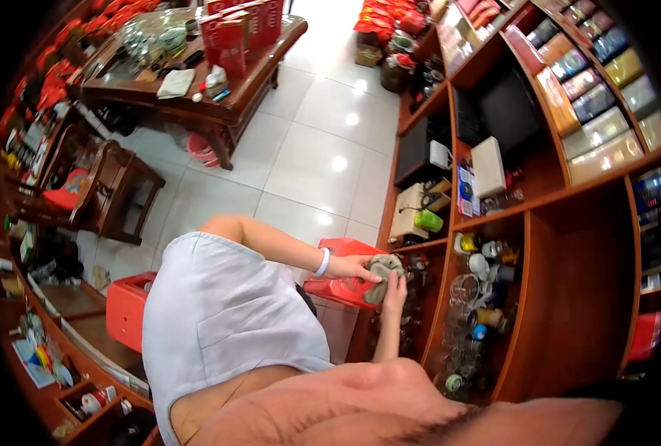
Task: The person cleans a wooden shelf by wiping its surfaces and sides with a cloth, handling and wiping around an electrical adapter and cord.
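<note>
A grey-green crumpled cloth (376,293) is bunched between my two hands, above a red plastic stool (343,248). My left hand (354,267), with a pale bracelet at the wrist, closes on one side of the cloth with the fingers pressed into it. My right hand (396,291) grips the cloth from the other side. Whether anything sits inside the folds is hidden. Just beyond the hands, small glass and dark items (417,273) stand in a low wooden compartment.
The wooden shelf unit (527,271) holds glass jars (464,290), boxed goods (594,100) and a green packet (428,220). A second red stool (127,311) stands behind me. Across the tiled floor (304,160) are a carved wooden table (219,104) and chair (104,189).
</note>
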The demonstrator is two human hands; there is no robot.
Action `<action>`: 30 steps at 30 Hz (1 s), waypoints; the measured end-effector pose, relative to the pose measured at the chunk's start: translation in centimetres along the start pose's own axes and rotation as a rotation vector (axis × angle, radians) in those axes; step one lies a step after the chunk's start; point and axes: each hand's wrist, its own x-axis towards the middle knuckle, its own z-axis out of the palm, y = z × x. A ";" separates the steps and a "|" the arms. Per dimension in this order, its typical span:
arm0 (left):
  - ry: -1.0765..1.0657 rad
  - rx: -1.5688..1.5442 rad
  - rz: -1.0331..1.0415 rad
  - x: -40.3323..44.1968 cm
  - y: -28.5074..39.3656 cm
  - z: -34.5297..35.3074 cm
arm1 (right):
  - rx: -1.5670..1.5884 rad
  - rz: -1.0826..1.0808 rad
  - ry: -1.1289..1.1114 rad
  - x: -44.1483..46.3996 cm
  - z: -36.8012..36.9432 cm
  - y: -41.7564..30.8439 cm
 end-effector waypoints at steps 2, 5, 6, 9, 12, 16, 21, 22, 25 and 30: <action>0.019 -0.009 -0.041 -0.9 -0.2 -2.5 | 0.219 0.104 -0.104 0.6 2.2 3.5; 0.112 -0.031 -0.104 -2.0 -1.3 -7.1 | 0.350 0.220 -0.277 0.9 5.7 5.8; 0.119 -0.098 -0.118 -2.9 -0.5 -8.4 | 0.351 0.216 -0.280 1.1 7.1 5.1; 0.190 -0.225 -0.203 -3.2 -1.0 -13.3 | 0.365 0.318 -0.370 1.8 10.2 1.7; 0.199 -0.508 -0.277 -2.1 -2.6 -18.8 | 0.273 0.331 -0.267 3.7 12.5 1.9; 0.041 -0.628 -0.219 -4.0 3.9 -23.0 | 0.253 0.286 0.056 4.5 13.0 5.7; -0.060 -0.497 -0.218 -4.8 6.7 -30.0 | -0.008 0.328 0.497 -0.5 10.5 16.4; -0.059 -0.505 -0.217 -4.7 7.1 -30.9 | -0.034 0.425 0.558 -2.5 9.9 20.1; -0.048 -0.520 -0.222 -3.7 7.9 -32.3 | -0.003 0.830 0.701 -10.1 10.4 26.3; -0.045 -0.616 -0.216 -1.7 7.6 -33.5 | -0.080 1.024 0.749 -18.1 13.5 27.3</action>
